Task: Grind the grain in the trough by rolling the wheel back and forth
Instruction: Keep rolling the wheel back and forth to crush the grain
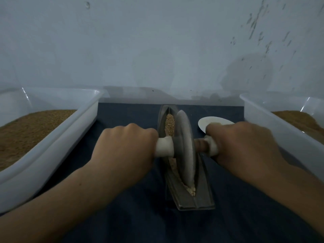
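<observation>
A narrow grey metal trough (205, 195) lies lengthwise on a dark blue cloth, pointing away from me. Tan grain (170, 122) fills its far end, and paler crushed bits (191, 190) show near its close end. A grey metal wheel (185, 148) stands upright in the trough's middle on a cross axle with white-wrapped handles. My left hand (122, 149) grips the left handle (164, 146). My right hand (245, 146) grips the right handle (211, 143).
A clear plastic bin (52, 144) holding brown grain stands at the left, and a second bin (273, 125) with grain at the right. A small white dish (207, 121) lies behind my right hand. A pale wall rises just behind the trough.
</observation>
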